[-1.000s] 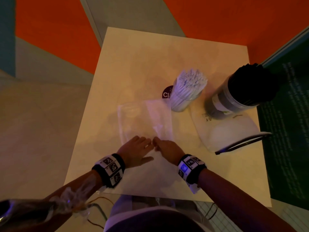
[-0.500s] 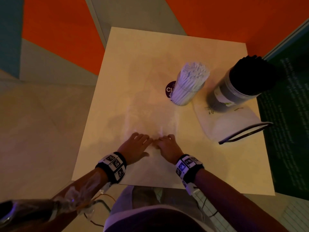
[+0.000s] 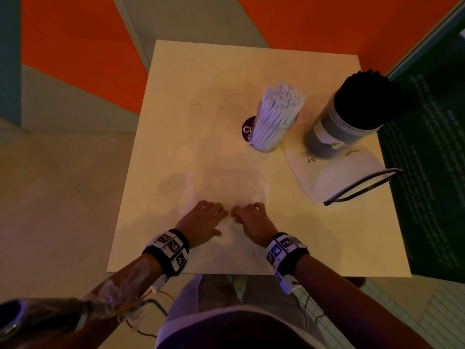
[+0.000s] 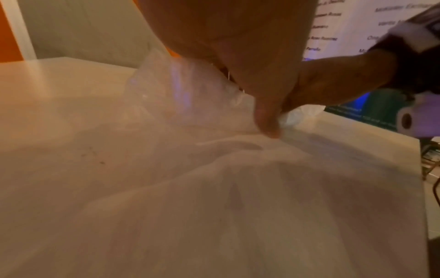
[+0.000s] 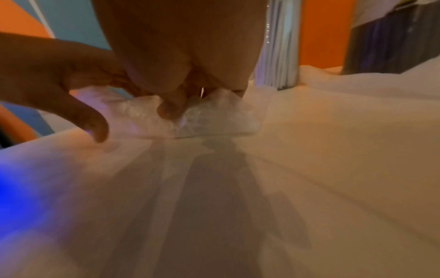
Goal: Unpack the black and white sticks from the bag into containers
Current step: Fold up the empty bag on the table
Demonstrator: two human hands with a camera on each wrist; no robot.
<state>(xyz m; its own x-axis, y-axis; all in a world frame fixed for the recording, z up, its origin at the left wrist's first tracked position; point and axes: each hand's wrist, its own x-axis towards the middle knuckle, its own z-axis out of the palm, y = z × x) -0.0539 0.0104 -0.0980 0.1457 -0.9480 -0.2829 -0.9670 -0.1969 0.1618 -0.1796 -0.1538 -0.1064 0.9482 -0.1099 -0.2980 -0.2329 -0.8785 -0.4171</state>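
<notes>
Fingers [image 5: 171, 107] of right hand [image 3: 253, 221] and left hand [image 3: 205, 220] curled, pinching clear empty bag [image 3: 226, 187] near the table's [image 3: 201, 71] front edge, presumably for folding; white sticks [image 3: 279, 109] and black sticks [image 3: 367, 94] upright in containers toward far right corner; second bag [image 3: 337, 177] alongside.

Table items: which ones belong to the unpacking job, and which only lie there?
Job:
clear bag, gripped by left hand and right hand
white sticks
black sticks

Lying about:
white pouch
purple sticker
</notes>
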